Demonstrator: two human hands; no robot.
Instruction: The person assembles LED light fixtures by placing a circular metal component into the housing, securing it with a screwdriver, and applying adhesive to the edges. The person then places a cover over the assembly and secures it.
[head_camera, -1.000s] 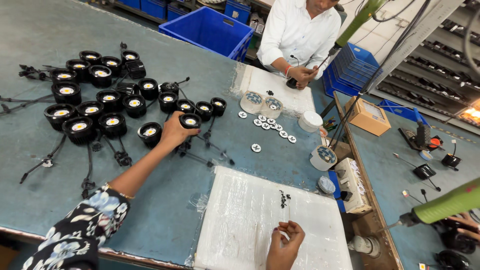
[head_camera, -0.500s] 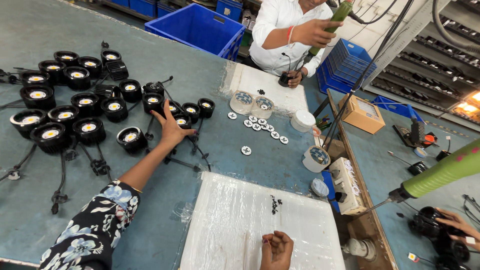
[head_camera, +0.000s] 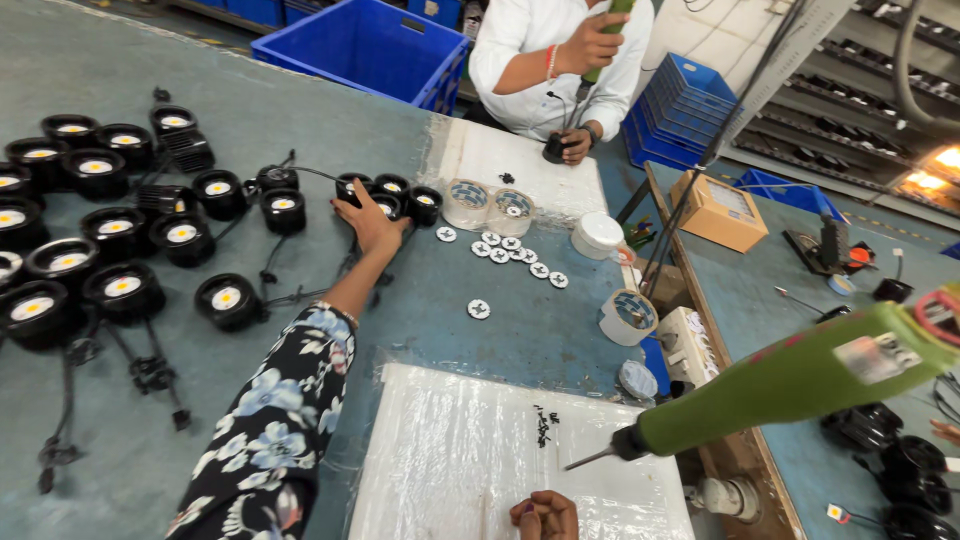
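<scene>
The fingers of the left hand (head_camera: 368, 222) are spread and laid over a small black round lamp (head_camera: 386, 207) on the grey-green counter (head_camera: 300, 120), at the near end of a short row of like lamps; whether they grip it or only rest on it I cannot tell; the floral sleeve (head_camera: 272, 420) runs back from it toward the lower edge. The right hand (head_camera: 545, 515) sits at the bottom edge with fingers curled together, resting on a white plastic sheet (head_camera: 470, 450); what it pinches, if anything, is hidden; a few small black screws (head_camera: 543, 425) lie on the sheet just above it. A green powered screwdriver (head_camera: 790, 380) hangs tilted to the right, bit pointing at the sheet. White discs (head_camera: 510, 250) lie scattered mid-counter; many black lamps (head_camera: 120, 285) crowd the left. Across the counter another person in a white shirt (head_camera: 530, 50) works.
</scene>
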